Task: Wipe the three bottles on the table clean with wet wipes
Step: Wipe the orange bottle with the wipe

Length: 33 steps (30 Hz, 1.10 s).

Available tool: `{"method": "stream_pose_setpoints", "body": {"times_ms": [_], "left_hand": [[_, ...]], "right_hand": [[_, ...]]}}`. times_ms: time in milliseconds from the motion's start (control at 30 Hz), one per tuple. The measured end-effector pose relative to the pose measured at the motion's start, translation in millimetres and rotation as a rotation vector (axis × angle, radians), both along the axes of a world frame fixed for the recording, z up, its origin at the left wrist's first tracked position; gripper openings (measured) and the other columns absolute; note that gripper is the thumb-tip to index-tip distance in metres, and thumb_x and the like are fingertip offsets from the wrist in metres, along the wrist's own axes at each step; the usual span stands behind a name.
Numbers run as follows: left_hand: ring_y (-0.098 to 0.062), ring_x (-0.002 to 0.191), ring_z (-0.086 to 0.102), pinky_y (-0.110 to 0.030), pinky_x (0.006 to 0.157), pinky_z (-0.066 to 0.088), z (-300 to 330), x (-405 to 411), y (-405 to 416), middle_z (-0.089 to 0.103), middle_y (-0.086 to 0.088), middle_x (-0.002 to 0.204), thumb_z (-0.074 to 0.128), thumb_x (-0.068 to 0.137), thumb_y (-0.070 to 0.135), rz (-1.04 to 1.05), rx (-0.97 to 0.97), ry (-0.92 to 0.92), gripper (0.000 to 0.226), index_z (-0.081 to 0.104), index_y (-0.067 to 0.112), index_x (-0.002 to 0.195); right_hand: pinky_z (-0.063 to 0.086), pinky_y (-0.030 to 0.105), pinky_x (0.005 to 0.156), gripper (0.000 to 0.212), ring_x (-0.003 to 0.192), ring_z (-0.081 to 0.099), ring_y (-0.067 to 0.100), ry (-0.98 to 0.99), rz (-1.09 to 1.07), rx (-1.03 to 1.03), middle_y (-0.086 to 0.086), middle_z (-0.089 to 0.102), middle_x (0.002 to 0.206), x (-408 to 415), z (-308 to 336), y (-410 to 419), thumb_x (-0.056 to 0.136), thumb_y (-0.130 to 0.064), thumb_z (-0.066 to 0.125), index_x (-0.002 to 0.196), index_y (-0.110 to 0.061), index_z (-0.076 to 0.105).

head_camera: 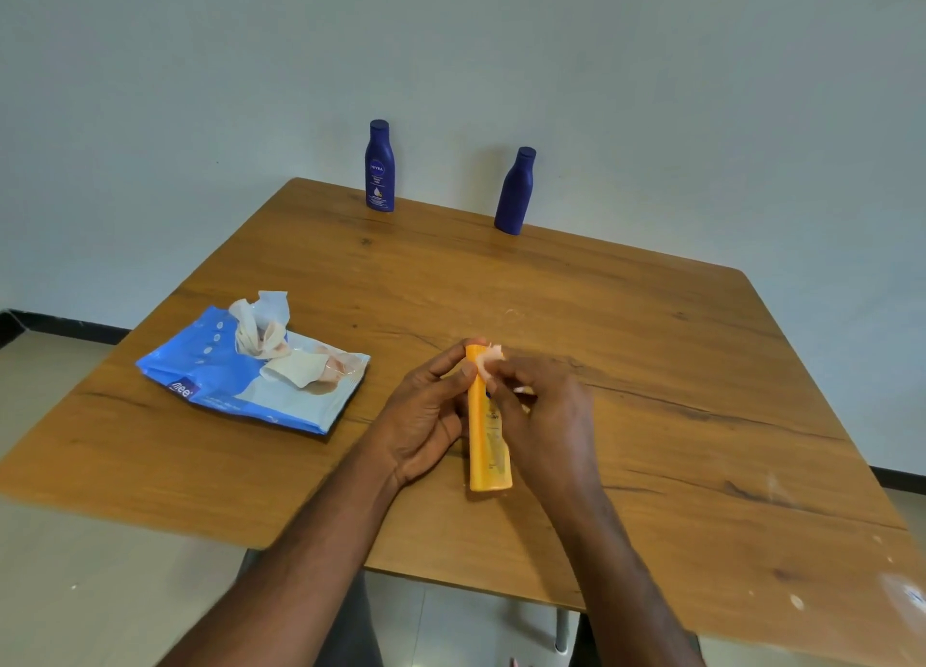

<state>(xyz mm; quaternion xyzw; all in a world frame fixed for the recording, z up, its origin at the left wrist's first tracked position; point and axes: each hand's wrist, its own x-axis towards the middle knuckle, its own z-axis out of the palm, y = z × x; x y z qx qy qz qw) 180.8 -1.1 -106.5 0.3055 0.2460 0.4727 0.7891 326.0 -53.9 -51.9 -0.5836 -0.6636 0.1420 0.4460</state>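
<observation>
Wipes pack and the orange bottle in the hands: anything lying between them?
No. In the head view, only bare table lies between the wipes pack and the orange bottle, apart from the left hand holding it.

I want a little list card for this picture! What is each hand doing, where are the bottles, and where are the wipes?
left hand: holds the orange bottle near its top
right hand: rubs a wet wipe on the bottle's top end
blue bottles: labelled bottle and plain bottle upright at the table's far edge
wipes pack: open, left of the hands
table: wooden
</observation>
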Motion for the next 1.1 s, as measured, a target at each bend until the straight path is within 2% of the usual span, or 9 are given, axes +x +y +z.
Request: {"method": "stream_pose_setpoints", "body": {"times_ms": [167, 300, 433, 533, 633, 733, 867, 1000, 1100], "left_hand": [[-0.035, 0.112, 0.066, -0.047, 0.091, 0.059, 1, 4, 3, 0.068, -0.022, 0.127, 0.068, 0.089, 0.016, 0.062, -0.075, 0.019, 0.037, 0.072, 0.019, 0.125], [-0.028, 0.105, 0.069, -0.046, 0.092, 0.059, 4, 3, -1, 0.07, -0.018, 0.123, 0.068, 0.09, 0.016, 0.053, -0.039, 0.02, 0.036, 0.072, 0.019, 0.126], [-0.039, 0.116, 0.047, -0.06, 0.104, 0.037, 5, 0, -7, 0.056, -0.026, 0.128, 0.069, 0.092, 0.015, 0.045, 0.035, 0.039, 0.047, 0.061, 0.011, 0.138], [-0.033, 0.101, 0.062, -0.046, 0.088, 0.054, 7, 1, -9, 0.069, -0.018, 0.115, 0.071, 0.087, 0.014, 0.079, 0.007, 0.027, 0.04, 0.069, 0.016, 0.128], [-0.022, 0.082, 0.069, -0.039, 0.066, 0.061, 9, 4, -7, 0.071, -0.015, 0.101, 0.073, 0.082, 0.015, 0.137, -0.058, 0.041, 0.043, 0.071, 0.016, 0.125], [-0.023, 0.084, 0.068, -0.045, 0.072, 0.061, 8, 8, -6, 0.067, -0.017, 0.103, 0.07, 0.084, 0.024, 0.143, -0.04, 0.049, 0.035, 0.075, 0.017, 0.118], [-0.04, 0.114, 0.057, -0.061, 0.1, 0.05, 5, 5, -6, 0.059, -0.021, 0.111, 0.066, 0.09, 0.023, 0.114, -0.037, 0.068, 0.04, 0.068, 0.015, 0.129], [-0.024, 0.088, 0.067, -0.055, 0.089, 0.056, 7, 6, -7, 0.068, -0.013, 0.085, 0.07, 0.084, 0.008, 0.119, 0.01, 0.115, 0.044, 0.063, 0.014, 0.127], [-0.021, 0.079, 0.069, -0.044, 0.076, 0.06, 8, 8, -8, 0.071, -0.011, 0.084, 0.072, 0.081, 0.003, 0.143, 0.009, 0.147, 0.039, 0.058, 0.013, 0.115]], "right_hand": [[0.053, 0.012, 0.077, 0.024, 0.096, 0.065, -0.005, 0.021, 0.096, -0.047, -0.02, 0.07, 0.1, 5, -28, -48, 0.084, -0.011, 0.078, 0.103, -0.026, 0.076], [0.056, 0.018, 0.076, 0.022, 0.088, 0.067, -0.003, 0.11, -0.057, -0.044, -0.014, 0.072, 0.098, 3, -22, -18, 0.084, -0.008, 0.077, 0.101, -0.022, 0.077], [0.057, 0.03, 0.08, 0.017, 0.091, 0.067, 0.004, 0.078, -0.095, 0.058, -0.006, 0.074, 0.103, -12, -2, 5, 0.088, -0.018, 0.074, 0.105, -0.017, 0.076], [0.055, 0.022, 0.079, 0.035, 0.096, 0.063, 0.0, -0.025, -0.02, -0.014, -0.011, 0.07, 0.108, -12, -3, -13, 0.083, -0.036, 0.078, 0.114, -0.021, 0.072], [0.056, 0.023, 0.078, 0.045, 0.096, 0.062, 0.001, -0.115, -0.024, -0.045, -0.01, 0.069, 0.11, -9, -12, -43, 0.076, -0.025, 0.084, 0.118, -0.021, 0.07], [0.055, 0.02, 0.076, 0.038, 0.091, 0.064, -0.001, -0.024, -0.111, -0.088, -0.012, 0.071, 0.103, 0, -12, -50, 0.076, -0.017, 0.083, 0.112, -0.022, 0.072], [0.055, 0.018, 0.076, 0.035, 0.093, 0.066, -0.003, 0.241, -0.092, -0.221, -0.017, 0.073, 0.096, 13, -8, -43, 0.076, -0.013, 0.083, 0.107, -0.028, 0.075], [0.057, 0.019, 0.076, 0.032, 0.092, 0.068, -0.002, 0.303, -0.12, -0.19, -0.015, 0.074, 0.094, 18, -15, -47, 0.077, -0.011, 0.084, 0.104, -0.026, 0.077], [0.058, 0.019, 0.076, 0.029, 0.094, 0.067, -0.002, 0.248, -0.141, -0.116, -0.016, 0.072, 0.099, 18, -23, -56, 0.08, -0.008, 0.082, 0.105, -0.022, 0.077]]}}
